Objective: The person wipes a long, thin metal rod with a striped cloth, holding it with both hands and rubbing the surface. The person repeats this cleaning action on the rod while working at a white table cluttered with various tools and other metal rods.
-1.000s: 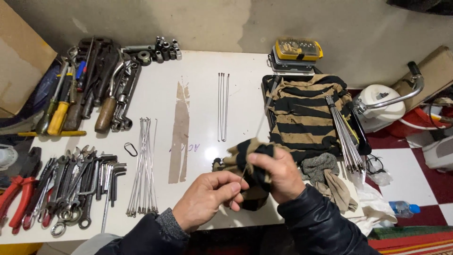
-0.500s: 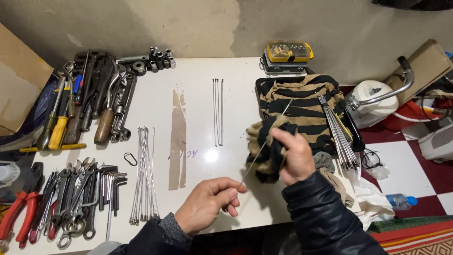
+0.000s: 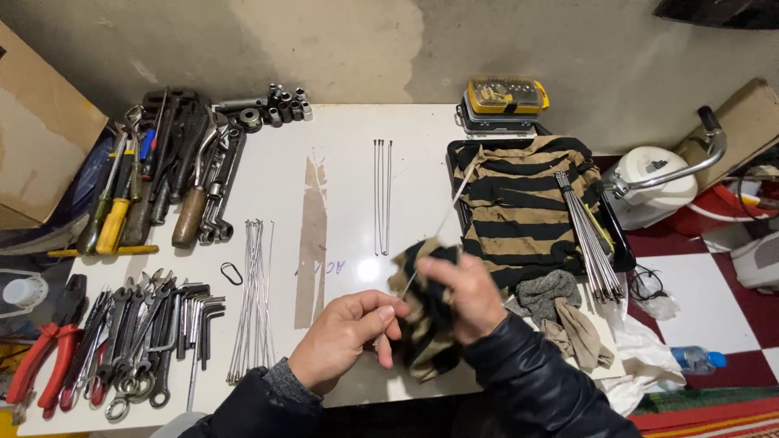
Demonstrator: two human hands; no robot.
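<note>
**Head view: a thin spoke drawn through a striped rag**

Head view, nearest first: the left hand [image 3: 345, 337] pinches one end of a thin metal spoke [image 3: 442, 221], keeping it taut. The right hand [image 3: 461, 294] clenches a soft striped rag [image 3: 426, 324] around its shaft, apparently wiping. Beyond, loose spokes [image 3: 253, 300] lie in neat rows on the white table [image 3: 341, 146]; farther left, wrenches [image 3: 146, 324].

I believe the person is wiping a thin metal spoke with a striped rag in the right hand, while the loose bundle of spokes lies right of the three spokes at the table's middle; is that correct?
Not quite: in the head view the loose bundle of spokes lies left of the three spokes. The rest holds: the right hand grips the striped rag around a thin metal spoke.
</note>
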